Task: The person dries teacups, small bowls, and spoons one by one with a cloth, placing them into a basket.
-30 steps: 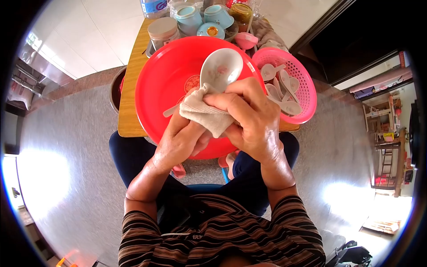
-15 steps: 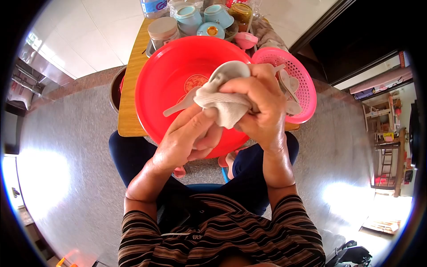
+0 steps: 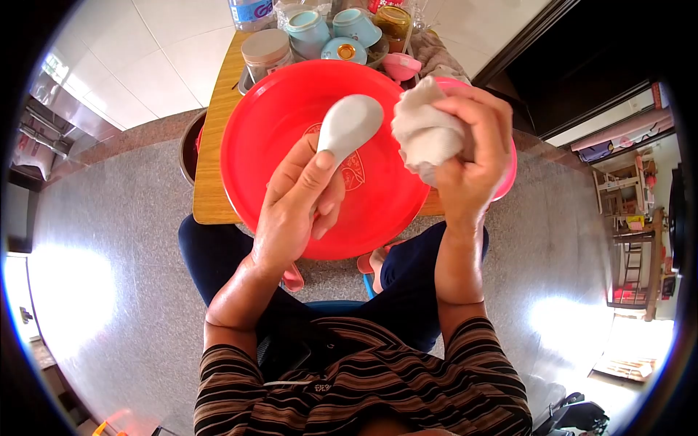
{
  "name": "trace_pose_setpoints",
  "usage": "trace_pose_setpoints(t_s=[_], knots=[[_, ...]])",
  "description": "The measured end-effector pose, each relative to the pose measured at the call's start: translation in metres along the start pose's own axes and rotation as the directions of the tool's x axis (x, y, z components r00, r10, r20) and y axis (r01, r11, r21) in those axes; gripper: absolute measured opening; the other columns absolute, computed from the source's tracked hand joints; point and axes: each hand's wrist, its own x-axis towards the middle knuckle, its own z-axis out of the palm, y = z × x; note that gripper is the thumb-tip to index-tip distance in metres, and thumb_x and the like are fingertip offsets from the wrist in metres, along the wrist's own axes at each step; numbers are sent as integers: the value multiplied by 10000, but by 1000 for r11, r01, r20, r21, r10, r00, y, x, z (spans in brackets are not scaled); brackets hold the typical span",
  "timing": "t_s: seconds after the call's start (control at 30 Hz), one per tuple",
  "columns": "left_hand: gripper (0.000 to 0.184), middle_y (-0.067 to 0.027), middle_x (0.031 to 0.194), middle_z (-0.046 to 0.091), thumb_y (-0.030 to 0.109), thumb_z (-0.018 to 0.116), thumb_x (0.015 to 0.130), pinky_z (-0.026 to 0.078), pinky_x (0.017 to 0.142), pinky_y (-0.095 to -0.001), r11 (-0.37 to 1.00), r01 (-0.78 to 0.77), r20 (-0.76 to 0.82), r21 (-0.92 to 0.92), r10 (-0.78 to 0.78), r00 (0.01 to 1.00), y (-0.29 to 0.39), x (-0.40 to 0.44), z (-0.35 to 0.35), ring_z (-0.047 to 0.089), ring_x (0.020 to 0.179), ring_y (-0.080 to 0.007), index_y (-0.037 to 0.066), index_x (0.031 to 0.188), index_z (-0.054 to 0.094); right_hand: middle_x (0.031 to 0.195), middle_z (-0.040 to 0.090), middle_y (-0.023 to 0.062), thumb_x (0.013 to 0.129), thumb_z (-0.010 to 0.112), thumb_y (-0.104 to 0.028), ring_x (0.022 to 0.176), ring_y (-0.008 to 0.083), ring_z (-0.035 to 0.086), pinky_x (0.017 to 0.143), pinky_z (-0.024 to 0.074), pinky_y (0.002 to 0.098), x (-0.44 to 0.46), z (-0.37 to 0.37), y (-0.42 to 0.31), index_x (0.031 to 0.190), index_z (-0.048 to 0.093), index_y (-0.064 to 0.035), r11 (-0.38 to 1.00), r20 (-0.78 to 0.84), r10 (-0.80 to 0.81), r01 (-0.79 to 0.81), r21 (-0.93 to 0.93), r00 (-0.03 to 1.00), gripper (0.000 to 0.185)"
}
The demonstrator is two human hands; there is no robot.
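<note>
Over the large red basin (image 3: 254, 145), my left hand (image 3: 298, 200) pinches a white spoon (image 3: 352, 122) by its handle. The rounded underside of the spoon's bowl faces up, tilted toward the upper right. My right hand (image 3: 476, 145) grips a crumpled white cloth (image 3: 425, 123) to the right of the spoon, apart from it. Behind that hand sits a pink perforated basket (image 3: 508, 173), mostly covered, and the spoons seen inside it earlier are hidden. A printed pattern shows on the basin's bottom.
The basin rests on a wooden table (image 3: 211, 182). At its far side stand light blue cups (image 3: 308, 35), a blue lid (image 3: 344, 50), a lidded jar (image 3: 266, 52), a small pink bowl (image 3: 401, 66) and a bottle (image 3: 252, 11). A dark bucket (image 3: 189, 149) is left of the table.
The cloth has come off the spoon and moved right with my right hand, over the basket. In my left hand the spoon has turned so its underside shows.
</note>
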Motion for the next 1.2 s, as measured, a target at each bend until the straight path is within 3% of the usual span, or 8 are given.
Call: trace_pose_setpoints(t_s=[0.13, 0.27, 0.5, 0.57, 0.77, 0.9, 1.07, 1.2], knots=[[322, 14, 674, 518, 229, 480, 1012, 276, 380, -165, 994, -32, 37, 106, 28, 999, -6, -2, -2, 372, 437, -20, -1, 1236, 505, 1041, 603, 62, 564, 782, -9, 888, 182, 617, 708, 528, 293, -2, 1, -17, 976, 733, -127, 985, 166, 3, -32, 172, 986, 431], [215, -11, 831, 635, 66, 630, 906, 483, 716, -222, 825, -169, 190, 539, 76, 979, -16, -11, -21, 590, 802, -64, -25, 1100, 617, 1061, 630, 60, 614, 756, -120, 854, 218, 644, 666, 525, 291, -10, 14, -32, 995, 741, -182, 992, 310, -83, 109, -67, 947, 386], [230, -14, 833, 638, 101, 640, 924, 456, 605, -226, 887, -269, 280, 375, 169, 945, -2, -14, -4, 559, 712, -47, -31, 1112, 633, 916, 660, 83, 800, 471, -108, 770, 133, 626, 690, 497, 266, 0, -7, -10, 1017, 656, 22, 776, 521, 204, -461, 430, 829, 313], [307, 1, 821, 618, 169, 607, 956, 372, 523, -183, 993, -30, 205, 111, 7, 979, 4, -16, -2, 469, 621, -11, -15, 1201, 586, 943, 655, 87, 814, 480, -113, 803, 141, 628, 710, 500, 266, -11, 10, -13, 1055, 643, 18, 715, 457, 259, -487, 502, 851, 319], [355, 2, 686, 497, 292, 475, 1014, 250, 380, -171, 999, 3, 52, 48, -6, 999, 2, -15, 4, 344, 486, -14, -33, 1139, 544, 1188, 537, 142, 824, 716, -279, 1045, 328, 629, 816, 573, 406, -23, 35, -34, 1228, 627, -162, 955, 296, 107, -181, 234, 949, 430], [347, -32, 844, 596, 221, 491, 1013, 340, 506, -161, 999, 33, 151, 31, -37, 988, 11, -15, -2, 457, 620, -18, -27, 1253, 527, 1102, 582, 132, 801, 706, -215, 1026, 303, 630, 812, 555, 390, -19, 31, -32, 1109, 686, -119, 967, 327, 59, -136, 217, 943, 323], [250, -25, 813, 623, 152, 597, 955, 445, 617, -230, 897, -173, 283, 406, 57, 958, 7, -15, -11, 538, 736, -53, -39, 1113, 629, 954, 625, 121, 713, 557, -45, 846, 292, 630, 752, 506, 364, -4, 11, -14, 1057, 672, -54, 913, 433, 61, -226, 340, 900, 363], [247, -44, 743, 623, 157, 643, 917, 469, 631, -274, 733, -289, 242, 616, 173, 955, 12, -10, -28, 556, 714, -64, -12, 1096, 652, 913, 633, 102, 692, 598, -15, 803, 252, 640, 725, 515, 315, 0, -4, 7, 984, 657, -31, 994, 309, 96, -110, 29, 946, 298]])
